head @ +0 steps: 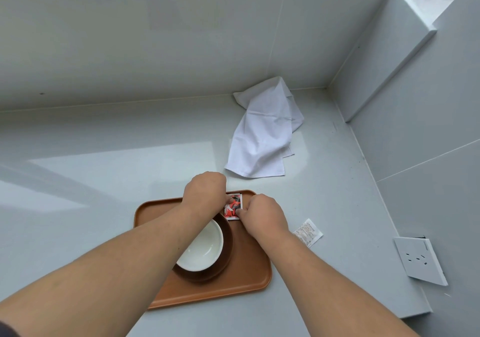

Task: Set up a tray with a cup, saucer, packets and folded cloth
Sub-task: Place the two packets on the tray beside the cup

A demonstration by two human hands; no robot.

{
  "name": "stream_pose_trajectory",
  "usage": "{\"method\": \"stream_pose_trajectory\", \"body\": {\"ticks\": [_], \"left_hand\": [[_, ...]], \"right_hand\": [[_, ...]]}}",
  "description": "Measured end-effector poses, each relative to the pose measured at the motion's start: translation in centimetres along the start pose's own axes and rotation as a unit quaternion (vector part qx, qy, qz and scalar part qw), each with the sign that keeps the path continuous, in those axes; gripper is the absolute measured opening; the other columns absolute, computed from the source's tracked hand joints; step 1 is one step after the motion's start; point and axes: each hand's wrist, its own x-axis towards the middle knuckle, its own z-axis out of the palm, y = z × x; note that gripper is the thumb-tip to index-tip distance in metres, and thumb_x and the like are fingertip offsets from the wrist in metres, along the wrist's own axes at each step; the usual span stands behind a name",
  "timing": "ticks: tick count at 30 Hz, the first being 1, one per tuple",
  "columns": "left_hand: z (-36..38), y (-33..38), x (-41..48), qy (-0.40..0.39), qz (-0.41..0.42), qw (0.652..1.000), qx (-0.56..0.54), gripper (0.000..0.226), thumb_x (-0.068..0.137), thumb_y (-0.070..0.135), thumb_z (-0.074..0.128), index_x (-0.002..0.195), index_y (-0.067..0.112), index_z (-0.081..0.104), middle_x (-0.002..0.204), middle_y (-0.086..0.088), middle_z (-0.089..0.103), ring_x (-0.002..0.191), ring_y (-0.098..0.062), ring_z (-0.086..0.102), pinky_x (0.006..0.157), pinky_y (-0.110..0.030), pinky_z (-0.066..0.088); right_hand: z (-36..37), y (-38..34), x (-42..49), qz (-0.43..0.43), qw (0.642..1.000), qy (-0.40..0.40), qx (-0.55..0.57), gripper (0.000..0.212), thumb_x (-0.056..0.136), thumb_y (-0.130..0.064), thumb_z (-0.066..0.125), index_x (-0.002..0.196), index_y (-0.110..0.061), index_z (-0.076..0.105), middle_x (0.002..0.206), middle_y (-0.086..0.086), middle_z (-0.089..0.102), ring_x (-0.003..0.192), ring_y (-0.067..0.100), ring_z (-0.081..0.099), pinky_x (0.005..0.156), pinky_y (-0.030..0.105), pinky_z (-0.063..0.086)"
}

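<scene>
Head view looks down on a pale grey glossy table set into a corner of grey tiled walls. Near the front edge, about midway along it, lies a rounded-rectangle brown plastic tray. On the tray's middle sits a dark brown round saucer, and in it stands a white ceramic cup, seen from above and partly covered by the left forearm.

Both hands meet at the tray's far right corner over a small red, black and white square packet. The left hand is curled closed, its fingertips pinching the packet's left edge; the right hand is likewise curled, with its fingertips on the packet's lower right corner. The packet appears to lie flat against the tray's surface just beyond the saucer's rim — whether it touches the rim I cannot tell.

A second packet, white with small print, lies on the table just off the tray's right edge, beside the right wrist.

A crumpled white cloth — not folded — lies on the table toward the far right corner, its top leaning against the back wall, well apart from the tray. A white wall socket plate is fixed on the right wall.
</scene>
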Motion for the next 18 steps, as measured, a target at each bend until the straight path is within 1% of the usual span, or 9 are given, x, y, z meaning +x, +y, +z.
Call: {"method": "stream_pose_trajectory", "body": {"ticks": [4,7,9,10,12,14,18], "left_hand": [[0.08,-0.03,-0.03,0.0,0.003,1.0,-0.004,0.034,0.08,0.053,0.079,0.09,0.022,0.07,0.092,0.001,0.068,0.083,-0.024,0.059,0.067,-0.03,0.045],[-0.08,-0.06,-0.03,-0.02,0.009,1.0,-0.011,0.041,0.076,0.058,0.081,0.092,0.022,0.071,0.094,0.001,0.069,0.087,-0.023,0.062,0.068,-0.031,0.046],[-0.33,-0.09,-0.04,-0.037,0.013,0.999,-0.007,0.046,0.072,0.062,0.083,0.093,0.023,0.069,0.094,0.002,0.066,0.088,-0.023,0.06,0.069,-0.03,0.046],[-0.43,-0.08,-0.07,-0.042,0.015,0.999,0.0,0.048,0.07,0.062,0.085,0.092,0.023,0.069,0.093,0.002,0.066,0.086,-0.023,0.06,0.068,-0.03,0.045],[-0.49,-0.07,-0.09,-0.048,0.018,0.999,0.016,0.047,0.069,0.061,0.086,0.091,0.023,0.068,0.089,0.002,0.063,0.082,-0.023,0.058,0.065,-0.03,0.044],[-0.44,-0.02,-0.03,-0.047,0.02,0.998,0.023,0.047,0.068,0.06,0.087,0.089,0.023,0.068,0.084,0.003,0.06,0.08,-0.022,0.058,0.064,-0.03,0.043],[-0.3,0.1,0.01,-0.043,0.026,0.998,0.036,0.049,0.068,0.063,0.086,0.09,0.022,0.069,0.08,0.005,0.056,0.079,-0.022,0.057,0.063,-0.03,0.042]], "right_hand": [[0.06,0.18,-0.16,-0.006,1.0,0.004,0.001,0.025,0.09,-0.041,0.069,0.081,-0.017,0.064,0.091,0.008,0.073,0.085,0.029,0.067,0.063,0.029,0.039],[0.03,0.25,-0.33,-0.006,1.0,0.004,0.0,0.026,0.09,-0.04,0.068,0.086,-0.013,0.069,0.091,0.009,0.073,0.083,0.029,0.067,0.062,0.028,0.04],[0.02,0.27,-0.28,-0.007,1.0,0.005,0.002,0.026,0.089,-0.039,0.067,0.077,-0.016,0.063,0.088,0.009,0.072,0.078,0.029,0.064,0.061,0.028,0.04],[0.04,0.28,-0.25,-0.004,1.0,0.006,0.004,0.031,0.088,-0.04,0.068,0.069,-0.019,0.055,0.084,0.008,0.07,0.074,0.028,0.06,0.058,0.027,0.038],[0.14,0.26,-0.24,0.0,1.0,0.007,0.005,0.044,0.087,-0.043,0.07,0.06,-0.022,0.042,0.07,0.001,0.06,0.068,0.025,0.054,0.048,0.027,0.031],[0.27,0.14,-0.24,-0.002,1.0,0.007,0.006,0.047,0.085,-0.045,0.072,0.059,-0.023,0.039,0.064,-0.003,0.051,0.066,0.024,0.053,0.044,0.027,0.025],[0.51,0.08,-0.18,-0.009,1.0,0.018,-0.001,0.045,0.086,-0.046,0.073,0.062,-0.024,0.042,0.061,-0.007,0.045,0.066,0.023,0.053,0.048,0.028,0.029]]}}
